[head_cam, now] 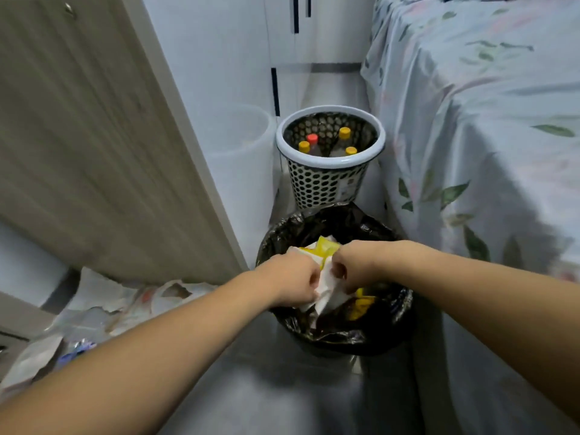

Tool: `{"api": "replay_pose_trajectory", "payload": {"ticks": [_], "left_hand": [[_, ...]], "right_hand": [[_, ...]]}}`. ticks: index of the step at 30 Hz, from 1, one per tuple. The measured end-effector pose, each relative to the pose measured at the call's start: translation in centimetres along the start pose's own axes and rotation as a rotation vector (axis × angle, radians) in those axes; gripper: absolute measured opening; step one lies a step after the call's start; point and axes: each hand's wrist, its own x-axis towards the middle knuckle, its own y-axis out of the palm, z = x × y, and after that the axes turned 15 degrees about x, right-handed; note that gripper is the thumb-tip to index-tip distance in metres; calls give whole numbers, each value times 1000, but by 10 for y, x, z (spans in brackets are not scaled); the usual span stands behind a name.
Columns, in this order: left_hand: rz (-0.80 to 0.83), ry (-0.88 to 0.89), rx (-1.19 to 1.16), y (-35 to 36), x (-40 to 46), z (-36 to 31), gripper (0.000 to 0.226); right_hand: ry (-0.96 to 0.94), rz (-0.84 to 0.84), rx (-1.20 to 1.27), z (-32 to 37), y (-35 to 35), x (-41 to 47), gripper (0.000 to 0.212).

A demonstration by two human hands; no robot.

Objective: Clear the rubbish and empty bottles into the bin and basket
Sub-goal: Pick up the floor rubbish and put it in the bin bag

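Grey floor [251, 387], flowered bedsheet [486, 136] to the right. Both hands, left hand [292, 282] and right hand [354, 266], clutch crumpled white and yellow rubbish [326, 277] directly over the black-lined bin [389, 321]. Just beyond, the perforated basket [329, 183] holds capped bottles [340, 142].

pretty dim indoor shot with a cool bluish cast, light is soft and even so no hard shadows, just a dark patch on the floor [282, 387] under the arms. whole frame looks soft and smeary, esp the wooden panel [94, 146] on the left and the litter pile [103, 309] bottom left, which is mush. wide-angle lens bends straight edges near the borders, forearms look stretched. black bin liner [389, 324] catches small glints
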Motion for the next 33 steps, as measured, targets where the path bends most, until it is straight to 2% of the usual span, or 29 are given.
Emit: {"api": "replay_pose_trajectory", "payload": {"ticks": [2, 4, 6, 9, 12, 17, 23, 27, 29, 32, 33], "left_hand": [[127, 50, 191, 7, 4, -3, 9], [125, 75, 272, 7, 4, 0, 19], [28, 69, 274, 0, -2, 8, 22], [-140, 18, 244, -12, -18, 29, 24], [-315, -45, 196, -17, -40, 56, 21], [-486, -155, 146, -2, -78, 107, 30], [-506, -349, 101, 35, -137, 177, 33], [-455, -470, 71, 75, -186, 232, 38], [-423, -535, 44, 98, -214, 258, 39], [-400, -666, -34, 137, -255, 293, 37], [-393, -723, -75, 152, -269, 304, 35]], "right_hand": [[-22, 57, -83, 4, 2, 5, 31], [-17, 58, -132, 9, -7, 5, 28], [-20, 0, -137, 13, -19, 2, 25], [-62, -151, -18, 23, -39, -7, 22], [-134, -256, 65, 49, -47, -14, 31], [-240, -300, 97, 114, -39, -3, 41], [-333, -275, 34, 201, -12, 32, 46], [-372, -231, 15, 262, 17, 61, 51], [-403, -191, 14, 292, 36, 78, 47], [-436, -130, 8, 336, 66, 100, 28], [-456, -109, 9, 351, 76, 106, 33]]}}
